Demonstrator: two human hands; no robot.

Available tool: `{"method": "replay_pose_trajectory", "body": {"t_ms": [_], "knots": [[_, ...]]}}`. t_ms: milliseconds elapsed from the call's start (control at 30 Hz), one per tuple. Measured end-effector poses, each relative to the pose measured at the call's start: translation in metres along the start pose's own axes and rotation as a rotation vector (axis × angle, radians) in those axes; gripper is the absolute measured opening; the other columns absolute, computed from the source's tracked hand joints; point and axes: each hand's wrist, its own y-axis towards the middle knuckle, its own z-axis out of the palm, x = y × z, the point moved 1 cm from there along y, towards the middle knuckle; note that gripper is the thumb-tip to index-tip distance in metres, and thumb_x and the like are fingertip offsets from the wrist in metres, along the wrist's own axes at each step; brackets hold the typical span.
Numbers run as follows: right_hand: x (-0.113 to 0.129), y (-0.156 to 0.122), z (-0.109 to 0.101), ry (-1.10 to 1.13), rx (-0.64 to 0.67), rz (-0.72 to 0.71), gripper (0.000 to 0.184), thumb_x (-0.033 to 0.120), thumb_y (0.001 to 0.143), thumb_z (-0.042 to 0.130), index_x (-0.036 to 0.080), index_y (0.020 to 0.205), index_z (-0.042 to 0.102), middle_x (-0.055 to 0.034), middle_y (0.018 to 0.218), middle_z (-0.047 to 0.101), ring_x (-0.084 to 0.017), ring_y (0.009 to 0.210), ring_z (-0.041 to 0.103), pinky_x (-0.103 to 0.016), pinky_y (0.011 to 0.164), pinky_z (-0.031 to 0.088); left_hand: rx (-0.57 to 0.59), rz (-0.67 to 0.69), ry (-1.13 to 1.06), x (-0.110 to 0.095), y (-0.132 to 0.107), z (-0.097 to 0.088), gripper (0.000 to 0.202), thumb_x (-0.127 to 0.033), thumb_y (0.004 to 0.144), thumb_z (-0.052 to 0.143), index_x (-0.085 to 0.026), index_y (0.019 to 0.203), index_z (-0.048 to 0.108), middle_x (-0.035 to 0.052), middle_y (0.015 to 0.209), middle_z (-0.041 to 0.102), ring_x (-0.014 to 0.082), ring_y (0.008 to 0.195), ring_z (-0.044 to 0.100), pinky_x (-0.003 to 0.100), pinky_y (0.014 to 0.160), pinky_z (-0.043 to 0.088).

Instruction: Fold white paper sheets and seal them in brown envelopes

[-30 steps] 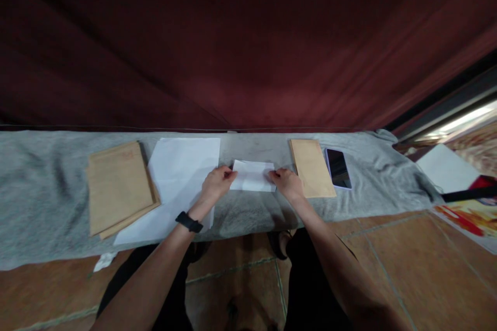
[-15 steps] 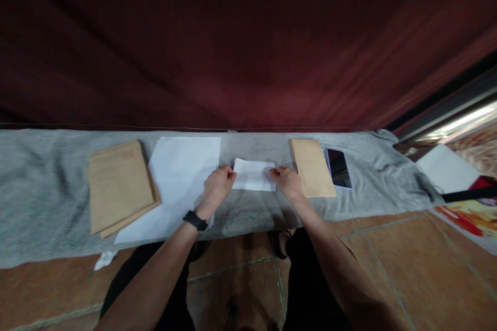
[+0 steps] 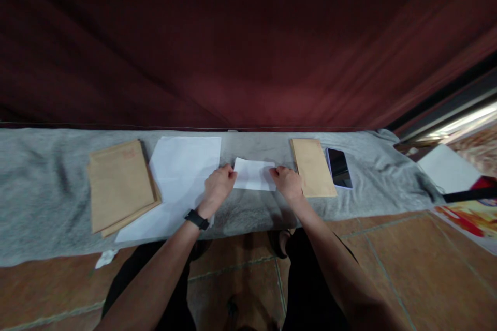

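Observation:
A small folded sheet of white paper (image 3: 254,175) is held between my two hands, just above or on the grey cloth. My left hand (image 3: 219,184) pinches its left edge, fingers closed. On its right edge my right hand (image 3: 287,181) has a like pinch, thumb on top. Larger white sheets (image 3: 186,165) lie flat to the left, partly under my left hand and forearm. Just right of my right hand lies a flat stack of brown envelopes (image 3: 315,168).
More brown envelopes (image 3: 120,186) are stacked at the left, overlapping the white sheets. A phone (image 3: 339,168) lies at the right. Grey cloth (image 3: 373,176) covers the narrow surface, with a dark red curtain (image 3: 248,51) behind it. A crumpled white scrap (image 3: 106,258) is near the front edge.
Almost nothing differs. Both hands keep their pinch on the folded paper, and the view has shifted very slightly.

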Motion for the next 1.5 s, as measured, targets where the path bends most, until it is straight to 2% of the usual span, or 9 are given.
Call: {"method": "replay_pose_trajectory", "body": {"t_ms": [133, 300, 400, 467, 567, 733, 933, 1200, 1500], "knots": [[0.001, -0.002, 0.003, -0.008, -0.011, -0.002, 0.040, 0.044, 0.104, 0.040, 0.019, 0.102, 0.070, -0.0115, 0.096, 0.076, -0.024, 0.089, 0.073, -0.030, 0.075, 0.051, 0.003, 0.004, 0.011, -0.001, 0.000, 0.000, 0.028, -0.038, 0.098, 0.043, -0.026, 0.105, 0.067, 0.0060, 0.104, 0.075, 0.0237, 0.096, 0.070, 0.030, 0.074, 0.049], [0.002, -0.007, 0.003, 0.003, -0.184, -0.074, 0.031, 0.035, 0.103, 0.042, 0.015, 0.110, 0.064, -0.0138, 0.107, 0.070, -0.025, 0.100, 0.066, -0.035, 0.089, 0.047, -0.010, 0.008, 0.029, -0.002, -0.001, 0.002, 0.027, -0.038, 0.098, 0.042, -0.026, 0.105, 0.066, 0.0060, 0.102, 0.075, 0.0233, 0.096, 0.070, 0.030, 0.076, 0.049], [0.007, -0.009, 0.007, 0.112, -0.228, -0.191, 0.030, 0.034, 0.102, 0.044, 0.015, 0.114, 0.065, -0.0150, 0.117, 0.066, -0.027, 0.110, 0.060, -0.039, 0.098, 0.044, -0.030, 0.020, 0.033, -0.001, -0.002, 0.003, 0.028, -0.038, 0.098, 0.042, -0.025, 0.106, 0.065, 0.0072, 0.101, 0.075, 0.0241, 0.096, 0.070, 0.031, 0.077, 0.050], [0.013, -0.012, 0.013, 0.220, -0.239, -0.318, 0.035, 0.033, 0.102, 0.042, 0.016, 0.127, 0.060, -0.0148, 0.131, 0.061, -0.027, 0.120, 0.055, -0.040, 0.104, 0.042, -0.036, 0.022, 0.031, -0.001, -0.002, 0.004, 0.028, -0.037, 0.099, 0.042, -0.025, 0.107, 0.065, 0.0079, 0.101, 0.075, 0.0246, 0.096, 0.070, 0.032, 0.078, 0.050], [0.027, -0.022, 0.026, 0.303, -0.244, -0.493, 0.049, 0.034, 0.104, 0.035, 0.015, 0.148, 0.044, -0.0146, 0.151, 0.047, -0.026, 0.139, 0.042, -0.044, 0.114, 0.036, -0.034, 0.025, 0.023, -0.001, -0.003, 0.004, 0.028, -0.037, 0.099, 0.042, -0.024, 0.109, 0.065, 0.0082, 0.101, 0.075, 0.0238, 0.096, 0.070, 0.031, 0.079, 0.050], [0.044, -0.044, 0.044, 0.271, -0.196, -0.619, 0.059, 0.041, 0.105, 0.030, 0.014, 0.158, 0.027, -0.0113, 0.162, 0.032, -0.022, 0.151, 0.027, -0.043, 0.122, 0.026, -0.039, 0.032, 0.036, -0.002, -0.003, 0.005, 0.029, -0.036, 0.099, 0.041, -0.023, 0.111, 0.065, 0.0094, 0.102, 0.074, 0.0243, 0.096, 0.070, 0.031, 0.079, 0.051], [0.047, -0.057, 0.053, 0.182, -0.209, -0.625, 0.059, 0.044, 0.105, 0.035, 0.016, 0.157, 0.030, -0.0088, 0.164, 0.027, -0.023, 0.151, 0.025, -0.044, 0.124, 0.018, -0.091, 0.048, 0.083, -0.003, -0.005, 0.010, 0.032, -0.036, 0.101, 0.038, -0.021, 0.114, 0.063, 0.0112, 0.100, 0.074, 0.0259, 0.094, 0.071, 0.033, 0.078, 0.051], [0.046, -0.057, 0.055, 0.154, -0.229, -0.599, 0.056, 0.043, 0.105, 0.038, 0.018, 0.155, 0.034, -0.0101, 0.163, 0.027, -0.025, 0.150, 0.028, -0.048, 0.123, 0.019, -0.152, 0.095, 0.116, -0.004, -0.010, 0.012, 0.034, -0.033, 0.101, 0.036, -0.018, 0.120, 0.060, 0.0132, 0.096, 0.074, 0.0284, 0.094, 0.072, 0.036, 0.079, 0.052], [0.039, -0.050, 0.055, 0.172, -0.216, -0.497, 0.054, 0.038, 0.106, 0.035, 0.018, 0.155, 0.034, -0.0111, 0.163, 0.029, -0.025, 0.150, 0.028, -0.046, 0.122, 0.023, -0.131, 0.079, 0.135, -0.004, -0.011, 0.011, 0.034, -0.032, 0.101, 0.037, -0.017, 0.123, 0.058, 0.0140, 0.098, 0.073, 0.0287, 0.095, 0.071, 0.036, 0.079, 0.051]]}}
